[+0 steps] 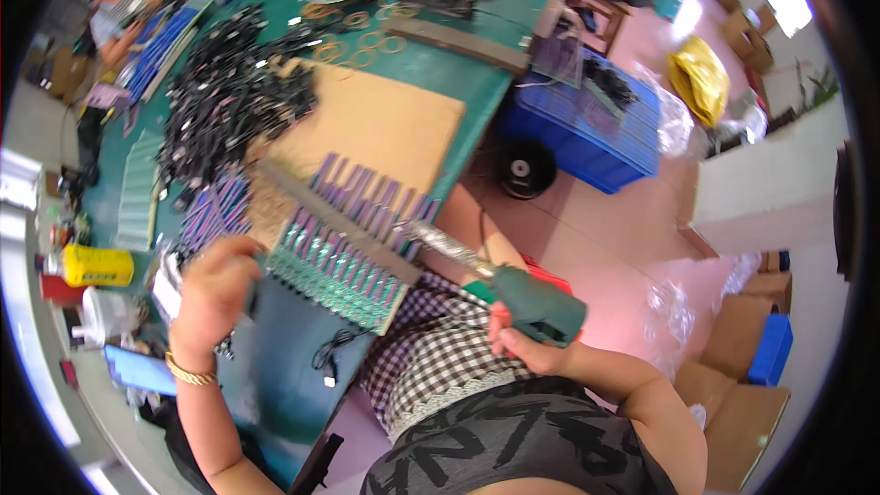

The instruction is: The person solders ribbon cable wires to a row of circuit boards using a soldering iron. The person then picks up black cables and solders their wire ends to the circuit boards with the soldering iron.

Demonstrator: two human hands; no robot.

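The right hand (524,341) is closed around the grip of a green heat gun (536,304). The gun's silver nozzle (445,246) points up and left, with its tip just beside a rack of purple and green strips (344,252). A dark bar (335,220) lies across these strips. The left hand (215,289) is curled at the left edge of the rack; whether it grips the rack or only presses on it cannot be told. A gold bracelet (188,371) sits on the left wrist.

The rack rests on a brown board (394,128) at the near edge of a green table (449,64). A pile of black parts (229,96) lies beyond the left hand. A yellow bottle (96,266) stands further left. A blue crate (587,133) stands on the floor beside the table. Another person (115,0) sits at the far end.
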